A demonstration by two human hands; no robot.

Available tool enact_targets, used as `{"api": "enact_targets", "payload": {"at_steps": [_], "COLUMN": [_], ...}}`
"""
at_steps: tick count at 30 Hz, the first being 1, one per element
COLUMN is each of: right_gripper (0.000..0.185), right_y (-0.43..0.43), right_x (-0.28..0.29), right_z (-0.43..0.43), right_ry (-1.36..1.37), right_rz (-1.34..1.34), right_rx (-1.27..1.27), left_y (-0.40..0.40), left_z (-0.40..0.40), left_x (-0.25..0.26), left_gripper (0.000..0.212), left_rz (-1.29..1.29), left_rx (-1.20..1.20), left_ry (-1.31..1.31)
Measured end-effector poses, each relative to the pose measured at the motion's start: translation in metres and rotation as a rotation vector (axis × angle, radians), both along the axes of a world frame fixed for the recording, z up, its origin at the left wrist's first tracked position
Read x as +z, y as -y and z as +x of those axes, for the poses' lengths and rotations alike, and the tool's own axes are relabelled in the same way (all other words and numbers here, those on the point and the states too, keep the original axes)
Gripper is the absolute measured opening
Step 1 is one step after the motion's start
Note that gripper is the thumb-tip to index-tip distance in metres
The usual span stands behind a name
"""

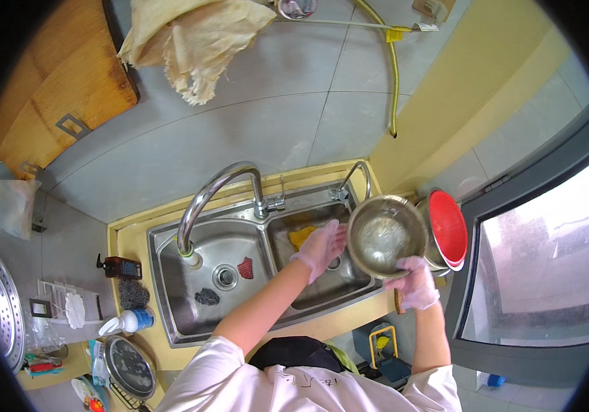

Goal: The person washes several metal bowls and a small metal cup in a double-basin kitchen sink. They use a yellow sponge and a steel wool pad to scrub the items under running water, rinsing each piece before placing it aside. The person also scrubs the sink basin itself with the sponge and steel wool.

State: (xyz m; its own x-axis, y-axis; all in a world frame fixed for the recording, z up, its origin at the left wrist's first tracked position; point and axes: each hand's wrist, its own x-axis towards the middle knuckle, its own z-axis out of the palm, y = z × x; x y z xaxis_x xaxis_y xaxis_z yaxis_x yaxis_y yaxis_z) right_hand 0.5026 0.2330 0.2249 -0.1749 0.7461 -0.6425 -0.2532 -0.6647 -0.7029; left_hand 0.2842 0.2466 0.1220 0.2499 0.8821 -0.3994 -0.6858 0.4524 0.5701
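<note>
A stainless steel bowl (384, 232) is tilted over the right end of the double-basin steel sink (158, 288). Its near rim is held by my right hand (417, 286), which wears a thin clear plastic glove. My left hand (320, 250), gloved the same way, is above the right basin with its fingers extended and nothing in it. The left fingertips come close to the bowl's left side; whether they touch it I cannot tell. A yellow cloth (301, 237) lies in the right basin, partly behind my left hand. Part of that basin's drain is hidden too.
A tall curved faucet (191, 206) arches over the left basin, where a steel-wool scrubber (207, 296) and a red scrubbing pad (245, 268) lie. A red colander (447, 226) stands right of the bowl. A spray bottle (137, 320) and a pump bottle (122, 268) line the left counter.
</note>
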Motion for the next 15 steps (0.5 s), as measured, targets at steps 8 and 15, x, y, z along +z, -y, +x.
{"api": "enact_targets", "payload": {"at_steps": [8,15], "right_gripper": [0.03,0.036], "right_y": [-0.096,-0.138], "right_x": [0.048,0.056], "right_z": [0.008,-0.008], "right_ry": [0.162,0.274], "right_rz": [0.269,0.269], "right_rx": [0.082,0.158], "left_y": [-0.11,-0.162], "left_z": [0.034,0.013], "left_x": [-0.008,-0.078], "left_gripper": [0.034,0.03], "left_rz": [-0.1,0.486], "left_rx": [0.022,-0.128], "left_ry": [0.067,-0.301]}}
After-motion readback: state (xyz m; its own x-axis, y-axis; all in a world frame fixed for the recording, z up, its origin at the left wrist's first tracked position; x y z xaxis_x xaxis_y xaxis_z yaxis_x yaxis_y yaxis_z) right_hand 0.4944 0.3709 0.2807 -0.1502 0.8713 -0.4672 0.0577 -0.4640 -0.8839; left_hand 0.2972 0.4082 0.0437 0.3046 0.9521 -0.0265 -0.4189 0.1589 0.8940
